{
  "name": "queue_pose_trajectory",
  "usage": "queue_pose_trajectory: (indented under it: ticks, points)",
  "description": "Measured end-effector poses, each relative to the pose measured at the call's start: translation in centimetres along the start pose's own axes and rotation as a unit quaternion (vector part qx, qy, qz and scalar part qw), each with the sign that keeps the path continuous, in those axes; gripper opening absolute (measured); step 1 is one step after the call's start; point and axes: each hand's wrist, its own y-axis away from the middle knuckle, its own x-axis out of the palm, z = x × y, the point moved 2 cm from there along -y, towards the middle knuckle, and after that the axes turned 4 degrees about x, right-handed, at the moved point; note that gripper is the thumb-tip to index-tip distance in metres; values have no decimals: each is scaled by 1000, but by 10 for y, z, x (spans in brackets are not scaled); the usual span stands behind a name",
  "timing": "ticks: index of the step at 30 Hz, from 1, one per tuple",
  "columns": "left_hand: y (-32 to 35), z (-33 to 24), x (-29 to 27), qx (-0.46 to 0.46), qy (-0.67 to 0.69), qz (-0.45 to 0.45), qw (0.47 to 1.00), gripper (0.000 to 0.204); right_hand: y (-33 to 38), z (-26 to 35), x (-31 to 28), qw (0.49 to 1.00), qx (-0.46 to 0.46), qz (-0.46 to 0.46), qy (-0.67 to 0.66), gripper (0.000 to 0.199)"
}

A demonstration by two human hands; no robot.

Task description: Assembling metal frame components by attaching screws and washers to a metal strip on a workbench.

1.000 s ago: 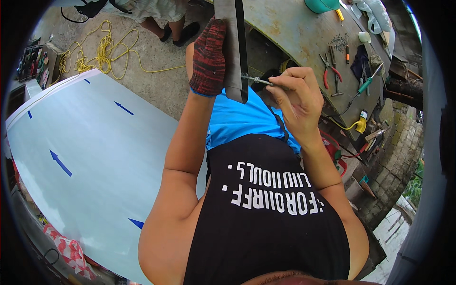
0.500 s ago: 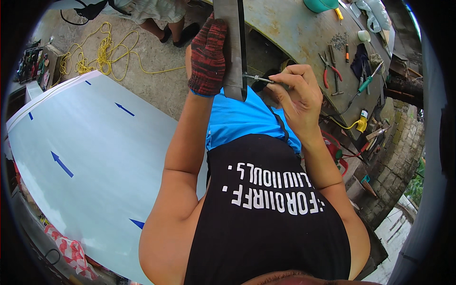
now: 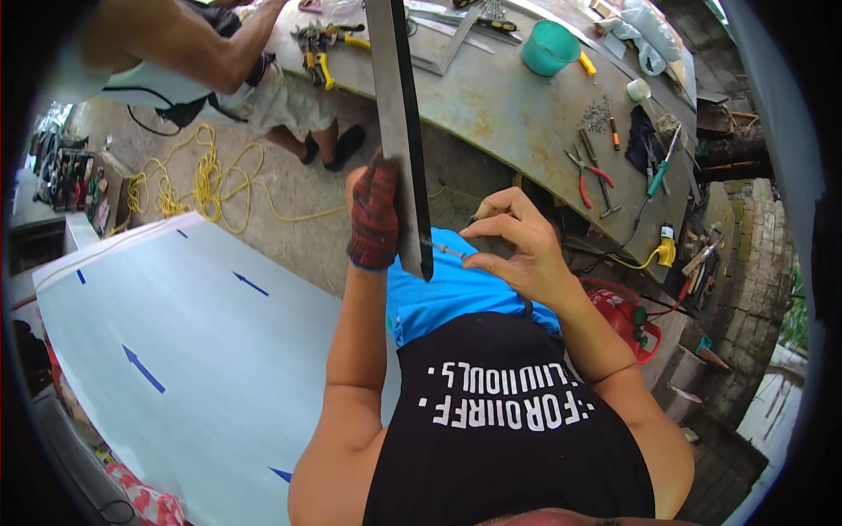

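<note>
My left hand (image 3: 375, 215), in a red and black knit glove, is closed around a long grey metal channel (image 3: 396, 114) that rises toward the top of the view. My bare right hand (image 3: 522, 245) pinches a thin metal bolt (image 3: 449, 251) with small collars along it between thumb and fingertip. The bolt points left, and its far tip meets the channel's side near the lower end. Whether the tip enters a hole cannot be made out.
A metal workbench (image 3: 491, 110) bears a green bowl (image 3: 551, 48), red-handled pliers (image 3: 582, 180) and yellow-handled snips (image 3: 323, 66). A pale blue sheet (image 3: 210, 324) stretches at left. Yellow cord (image 3: 210, 180) coils on the floor near another person (image 3: 219, 66). A red tank (image 3: 614, 311) stands at right.
The view has tilted up, bringing more of the bench and the other person into sight. My left hand still grips the channel, and the bolt stays pinched in my right.
</note>
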Motion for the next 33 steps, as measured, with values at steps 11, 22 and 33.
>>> queue_pose_trajectory:
  ticks: [11,22,33]
  points:
    - [26,19,-6,-117,119,162,973,52,-18,-38,-46,979,177,-100,-36,20]
    - [47,29,10,-185,334,264,886,68,-26,-45,-35,972,199,-106,-63,28]
    - [56,41,46,-298,583,280,702,82,-43,-33,-14,956,222,-71,-178,61]
